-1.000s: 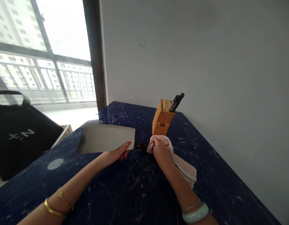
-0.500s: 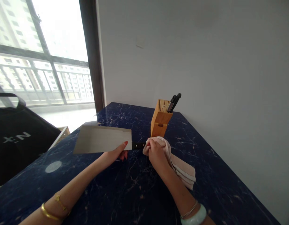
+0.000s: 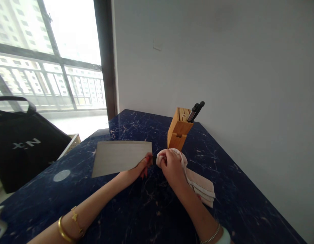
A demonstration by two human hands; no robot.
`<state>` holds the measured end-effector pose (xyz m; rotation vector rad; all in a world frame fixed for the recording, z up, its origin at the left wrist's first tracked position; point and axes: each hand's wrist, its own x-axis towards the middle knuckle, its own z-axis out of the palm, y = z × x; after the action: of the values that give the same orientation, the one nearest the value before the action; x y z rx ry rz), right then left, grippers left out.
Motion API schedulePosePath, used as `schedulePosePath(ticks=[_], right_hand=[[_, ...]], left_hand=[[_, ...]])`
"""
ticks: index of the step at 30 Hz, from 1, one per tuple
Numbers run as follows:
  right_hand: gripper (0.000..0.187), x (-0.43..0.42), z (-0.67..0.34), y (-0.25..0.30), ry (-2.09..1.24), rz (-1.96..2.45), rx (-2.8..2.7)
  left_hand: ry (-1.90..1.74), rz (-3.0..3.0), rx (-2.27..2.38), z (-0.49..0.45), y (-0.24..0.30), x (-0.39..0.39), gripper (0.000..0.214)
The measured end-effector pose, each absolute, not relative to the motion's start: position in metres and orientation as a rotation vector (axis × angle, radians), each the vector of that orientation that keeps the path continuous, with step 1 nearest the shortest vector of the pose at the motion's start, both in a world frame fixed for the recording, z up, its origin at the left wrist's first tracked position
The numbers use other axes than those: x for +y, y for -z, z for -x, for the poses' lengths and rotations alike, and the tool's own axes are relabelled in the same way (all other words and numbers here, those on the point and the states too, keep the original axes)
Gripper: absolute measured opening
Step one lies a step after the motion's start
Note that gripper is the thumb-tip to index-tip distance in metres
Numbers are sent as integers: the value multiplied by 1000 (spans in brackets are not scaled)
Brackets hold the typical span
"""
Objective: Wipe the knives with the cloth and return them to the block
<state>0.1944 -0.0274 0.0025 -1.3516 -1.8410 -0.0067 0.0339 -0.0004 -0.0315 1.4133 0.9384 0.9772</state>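
Observation:
A wide cleaver point(image 3: 122, 156) is held level above the table, its blade pointing left. My left hand point(image 3: 140, 168) pinches the blade at its heel, close to the black handle point(image 3: 154, 160). Around the handle's right end, my right hand point(image 3: 171, 164) grips a pale pink towel point(image 3: 201, 184), whose folded tail hangs down to the right. The towel hides most of the handle. Just behind my right hand stands a wooden knife block point(image 3: 179, 130), with black-handled tools point(image 3: 196, 112) in its right-hand slots.
The dark blue marbled table point(image 3: 152, 217) meets a plain wall point(image 3: 223, 67) at the back and right. A round whitish disc point(image 3: 61, 175) lies at left. Beside the table are a black bag point(image 3: 27, 145) and a pale perforated basket point(image 3: 73, 144). A window is at far left.
My left hand has shifted right along the blade toward the handle, and the blade now tilts differently. More of the handle is covered. The whole view has swung slightly left.

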Motion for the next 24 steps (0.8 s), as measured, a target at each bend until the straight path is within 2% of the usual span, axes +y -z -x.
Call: schedulePosePath(ticks=[6,14,20,24], right_hand=[[25,-30,-188,0,6,1304,-1966],[48,-33,-196,1,196,1320,-2132],[45,-36,-192,0,254,1379,-2176],[26,-34,-193,-1,314,1453,-2195]], left_hand=[[-976,-1426,1031,-33,34,2,43],[-968,-1291,1152,-26,24,0,46],[-934,-1235,1126,-24,20,1,44],[-914,-1249,1075,-26,20,-2,43]])
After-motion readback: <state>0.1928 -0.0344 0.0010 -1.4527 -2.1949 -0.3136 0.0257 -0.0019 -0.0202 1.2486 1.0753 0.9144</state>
